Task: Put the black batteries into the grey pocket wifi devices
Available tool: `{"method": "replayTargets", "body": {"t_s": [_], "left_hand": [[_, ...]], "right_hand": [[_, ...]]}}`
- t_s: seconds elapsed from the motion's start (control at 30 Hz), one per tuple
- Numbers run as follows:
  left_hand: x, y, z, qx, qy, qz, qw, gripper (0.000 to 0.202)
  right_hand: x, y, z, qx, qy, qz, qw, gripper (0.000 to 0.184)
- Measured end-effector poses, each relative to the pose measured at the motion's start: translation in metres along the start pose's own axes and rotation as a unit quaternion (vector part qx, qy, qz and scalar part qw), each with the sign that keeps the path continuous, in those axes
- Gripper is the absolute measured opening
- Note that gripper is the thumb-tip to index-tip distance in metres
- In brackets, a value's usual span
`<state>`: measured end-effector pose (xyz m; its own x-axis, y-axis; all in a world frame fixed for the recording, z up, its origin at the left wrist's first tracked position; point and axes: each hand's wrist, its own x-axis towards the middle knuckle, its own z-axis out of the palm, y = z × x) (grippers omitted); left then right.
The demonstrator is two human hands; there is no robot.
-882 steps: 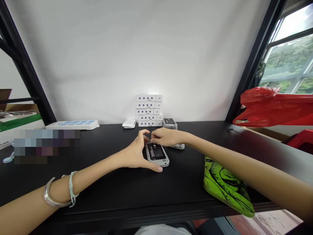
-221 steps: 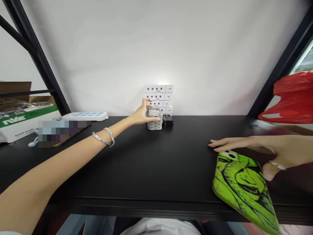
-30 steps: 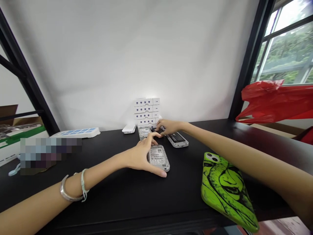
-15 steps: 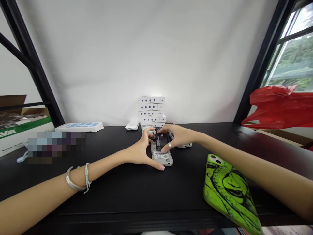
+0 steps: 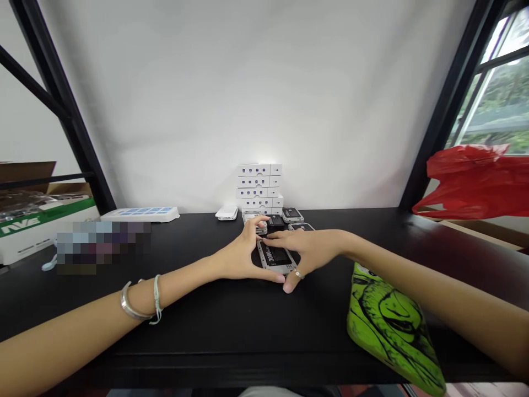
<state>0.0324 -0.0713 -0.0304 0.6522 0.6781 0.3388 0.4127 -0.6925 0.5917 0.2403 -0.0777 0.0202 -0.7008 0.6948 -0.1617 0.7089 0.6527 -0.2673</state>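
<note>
A small grey device [image 5: 276,257] lies back-up on the black table [image 5: 231,325] with a black battery marked 3000mAh seated in it. My left hand [image 5: 242,258] cups its left side, thumb at the near edge and forefinger at the far edge. My right hand [image 5: 311,252] frames its right side, forefinger pressing the battery's far end and thumb at the near corner. Behind them lie more grey devices [image 5: 292,214] and a loose black battery [image 5: 275,222].
A stack of small white boxes [image 5: 258,186] stands against the back wall, with a white pack [image 5: 227,213] and a white-and-blue tray [image 5: 140,214] to its left. A green phone [image 5: 392,328] lies under my right forearm. A red bag [image 5: 475,179] hangs at the right.
My right hand brought a black battery from the back pile and laid it into the grey device. It now presses the battery flat. My left hand kept hold of the device.
</note>
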Motion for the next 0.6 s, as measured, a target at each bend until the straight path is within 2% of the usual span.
{"method": "replayTargets", "body": {"t_s": [0.1, 0.17, 0.3, 0.37, 0.5, 0.6], "left_hand": [[0.001, -0.001, 0.000, -0.017, 0.006, 0.000, 1.000, 0.103], [0.002, -0.002, 0.000, -0.033, 0.025, 0.000, 0.999, 0.091], [0.005, -0.004, 0.000, -0.037, 0.060, 0.002, 0.998, 0.067], [0.006, -0.004, 0.000, -0.032, 0.065, -0.001, 0.997, 0.064], [0.005, -0.003, -0.001, 0.016, 0.079, 0.012, 0.997, 0.058], [0.003, -0.001, -0.001, 0.055, 0.083, 0.021, 0.995, 0.052]], "right_hand": [[0.002, 0.001, -0.003, 0.016, 0.036, -0.048, 0.998, 0.101], [-0.001, 0.010, -0.014, 0.045, 0.031, -0.059, 0.997, 0.094], [-0.009, 0.053, -0.044, 0.080, -0.002, 0.010, 0.997, 0.082], [-0.006, 0.081, -0.053, 0.074, 0.032, 0.052, 0.995, 0.078], [0.024, 0.128, -0.053, 0.063, 0.093, 0.095, 0.989, 0.079], [0.048, 0.143, -0.047, 0.083, 0.101, 0.095, 0.987, 0.080]]}}
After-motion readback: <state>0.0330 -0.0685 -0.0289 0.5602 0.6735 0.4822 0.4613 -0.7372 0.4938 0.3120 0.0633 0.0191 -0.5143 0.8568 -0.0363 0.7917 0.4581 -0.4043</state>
